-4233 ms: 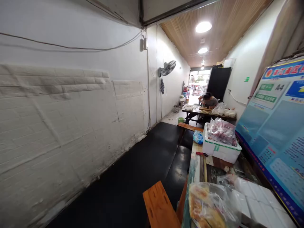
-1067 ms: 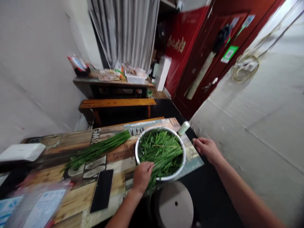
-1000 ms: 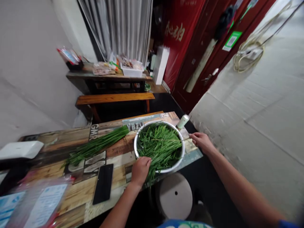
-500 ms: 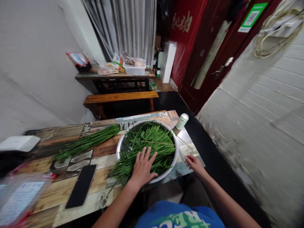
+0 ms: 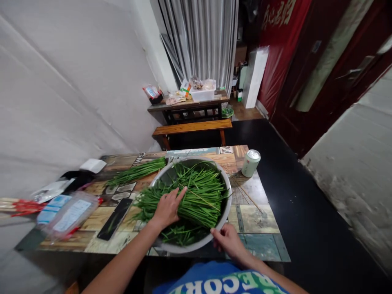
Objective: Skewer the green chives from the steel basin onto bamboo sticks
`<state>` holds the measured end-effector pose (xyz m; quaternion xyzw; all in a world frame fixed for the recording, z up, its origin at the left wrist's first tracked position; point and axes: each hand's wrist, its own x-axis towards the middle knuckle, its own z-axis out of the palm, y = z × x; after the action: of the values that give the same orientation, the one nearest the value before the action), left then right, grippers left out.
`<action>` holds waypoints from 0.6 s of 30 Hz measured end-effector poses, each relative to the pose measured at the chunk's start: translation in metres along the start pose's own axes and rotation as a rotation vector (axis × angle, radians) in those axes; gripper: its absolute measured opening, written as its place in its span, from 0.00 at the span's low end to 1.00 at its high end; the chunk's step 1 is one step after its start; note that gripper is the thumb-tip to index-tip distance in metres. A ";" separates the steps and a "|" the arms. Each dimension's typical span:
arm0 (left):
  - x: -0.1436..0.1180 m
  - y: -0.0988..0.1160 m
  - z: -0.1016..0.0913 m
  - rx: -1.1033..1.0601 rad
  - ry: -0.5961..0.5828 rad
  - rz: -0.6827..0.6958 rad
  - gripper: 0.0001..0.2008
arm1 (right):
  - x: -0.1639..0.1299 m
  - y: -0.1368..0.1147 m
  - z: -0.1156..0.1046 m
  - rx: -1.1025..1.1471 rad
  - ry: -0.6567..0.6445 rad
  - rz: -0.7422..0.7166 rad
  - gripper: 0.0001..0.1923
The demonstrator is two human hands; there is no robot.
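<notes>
Head view. A wide metal basin [image 5: 225, 204] sits on the patterned bench [image 5: 254, 216], its near rim at the bench's near edge, heaped with long green chive stalks [image 5: 199, 196]. The left hand [image 5: 168, 207] lies flat on the heap, fingers [image 5: 180, 192] apart and extended toward 1 o'clock. The right hand [image 5: 228, 241] curls its fingers on the basin rim at 5 o'clock. The stalks look light, limp and easily bruised, best gathered as a bunch mid-length; the basin looks rigid, smooth, best taken by the rim. A loose chive bundle [image 5: 137, 172] lies at 10 o'clock of the basin, a drink can [image 5: 251, 162] at 2 o'clock, a dark phone [image 5: 114, 213] at 8 o'clock.
</notes>
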<state>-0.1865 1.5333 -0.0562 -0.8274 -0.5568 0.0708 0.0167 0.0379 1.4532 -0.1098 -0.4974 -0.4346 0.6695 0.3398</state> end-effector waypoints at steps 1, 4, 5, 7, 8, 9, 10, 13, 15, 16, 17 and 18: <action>0.002 -0.005 0.002 -0.016 0.001 -0.003 0.43 | 0.000 0.004 0.005 -0.002 -0.020 -0.013 0.25; 0.002 -0.011 0.011 -0.009 -0.016 -0.012 0.44 | 0.001 0.013 0.007 -0.005 -0.080 -0.043 0.28; 0.000 -0.012 0.014 0.003 -0.029 -0.009 0.46 | -0.001 0.014 0.001 -0.012 -0.123 -0.047 0.28; -0.009 -0.011 0.017 0.027 -0.042 0.004 0.50 | -0.008 0.011 -0.019 -0.063 -0.222 -0.051 0.27; -0.015 -0.011 0.018 0.037 -0.037 0.010 0.52 | -0.014 0.006 -0.031 -0.108 -0.242 -0.065 0.26; -0.021 -0.010 0.019 0.045 -0.027 0.013 0.53 | -0.020 -0.002 -0.043 -0.175 -0.203 -0.085 0.24; -0.027 -0.010 0.018 0.048 -0.014 0.011 0.53 | -0.025 -0.012 -0.052 -0.260 -0.110 -0.132 0.24; -0.047 -0.005 0.016 0.020 0.039 -0.020 0.44 | -0.022 -0.053 -0.062 -0.706 0.204 -0.506 0.20; -0.058 0.001 0.014 -0.021 0.104 -0.005 0.34 | 0.002 -0.080 -0.051 -1.081 0.301 -0.629 0.15; -0.063 0.004 0.014 -0.045 0.134 0.021 0.29 | 0.019 -0.091 -0.042 -1.292 0.265 -0.592 0.15; -0.067 0.007 0.014 -0.069 0.158 0.049 0.25 | 0.037 -0.099 -0.031 -1.370 0.224 -0.561 0.13; -0.072 0.009 0.014 -0.095 0.174 0.071 0.23 | 0.055 -0.104 -0.020 -1.423 0.194 -0.530 0.12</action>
<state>-0.2071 1.4629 -0.0639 -0.8495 -0.5264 -0.0272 0.0234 0.0446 1.5480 -0.0370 -0.5322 -0.8339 0.0778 0.1236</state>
